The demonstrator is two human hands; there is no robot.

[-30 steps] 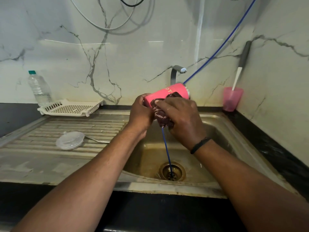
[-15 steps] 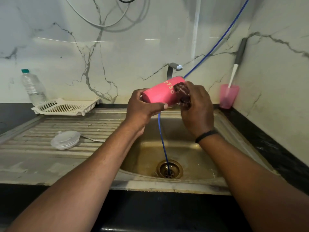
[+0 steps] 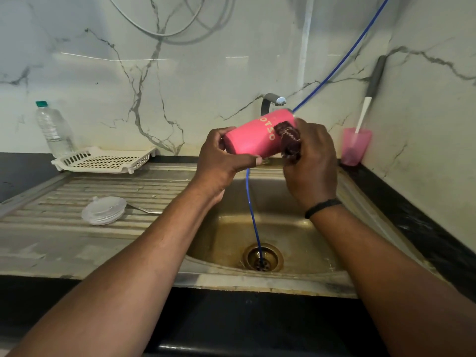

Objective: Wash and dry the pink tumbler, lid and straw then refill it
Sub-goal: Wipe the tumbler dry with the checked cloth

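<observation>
sink (image 3: 257, 280): under my arms, a blue hose (image 3: 253, 222) running down into its drain.
lid (image 3: 103, 210): on the draining board to my left, untouched.
left hand (image 3: 219, 162): fingers and thumb curled round the tumbler's base end.
tumbler (image 3: 253, 136): on its side above the basin, just below the tap (image 3: 273, 101).
right hand (image 3: 313, 161): clutching a dark scrubber (image 3: 289, 141) against the tumbler's mouth end.
step, i judge: scrubbing the outside. next: rinse, which needs the tap running.
</observation>
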